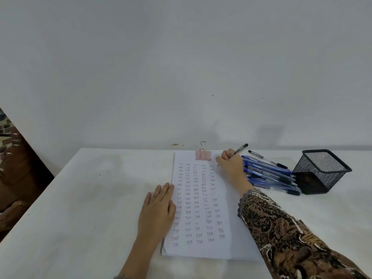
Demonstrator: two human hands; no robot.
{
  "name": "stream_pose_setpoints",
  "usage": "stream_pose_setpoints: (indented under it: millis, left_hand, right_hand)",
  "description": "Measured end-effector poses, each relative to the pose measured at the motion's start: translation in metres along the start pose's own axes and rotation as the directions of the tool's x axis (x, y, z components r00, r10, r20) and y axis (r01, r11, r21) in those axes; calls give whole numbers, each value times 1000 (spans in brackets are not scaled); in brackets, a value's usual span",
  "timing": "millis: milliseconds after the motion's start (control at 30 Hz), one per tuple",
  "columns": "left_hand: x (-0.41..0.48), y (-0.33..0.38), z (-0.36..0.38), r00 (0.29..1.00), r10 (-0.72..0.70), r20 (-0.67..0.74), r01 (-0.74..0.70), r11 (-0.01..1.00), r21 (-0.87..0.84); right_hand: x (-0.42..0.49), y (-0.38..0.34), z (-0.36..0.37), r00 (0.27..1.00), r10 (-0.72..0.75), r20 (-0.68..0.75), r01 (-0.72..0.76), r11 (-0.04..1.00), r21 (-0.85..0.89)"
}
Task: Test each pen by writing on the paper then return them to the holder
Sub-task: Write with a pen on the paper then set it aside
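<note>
A stack of white paper, filled with several columns of the handwritten word "Test", lies on the table under a pink binder clip. My right hand grips a black pen with its tip on the upper right of the sheet. My left hand lies flat with straight fingers on the paper's left edge. Several blue and black pens lie in a pile just right of my right hand. The black mesh holder stands to their right and looks empty.
The white table meets a plain wall at the back. Its left edge runs diagonally beside dark brown furniture. One black pen lies apart behind the pile.
</note>
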State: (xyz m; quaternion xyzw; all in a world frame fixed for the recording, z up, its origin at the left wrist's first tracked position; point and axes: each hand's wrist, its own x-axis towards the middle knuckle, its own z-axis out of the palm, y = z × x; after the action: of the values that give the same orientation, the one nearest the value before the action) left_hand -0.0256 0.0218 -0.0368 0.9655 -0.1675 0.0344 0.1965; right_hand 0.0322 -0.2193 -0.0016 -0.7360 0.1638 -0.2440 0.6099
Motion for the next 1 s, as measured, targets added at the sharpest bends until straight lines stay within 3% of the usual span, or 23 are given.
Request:
stream_pose_setpoints:
  millis: [1000]
  left_hand:
    - [0,1,-3,1000,-2,4,2,1000,2]
  right_hand:
    - [5,5,-3,997,-41,-67,34,995,-97]
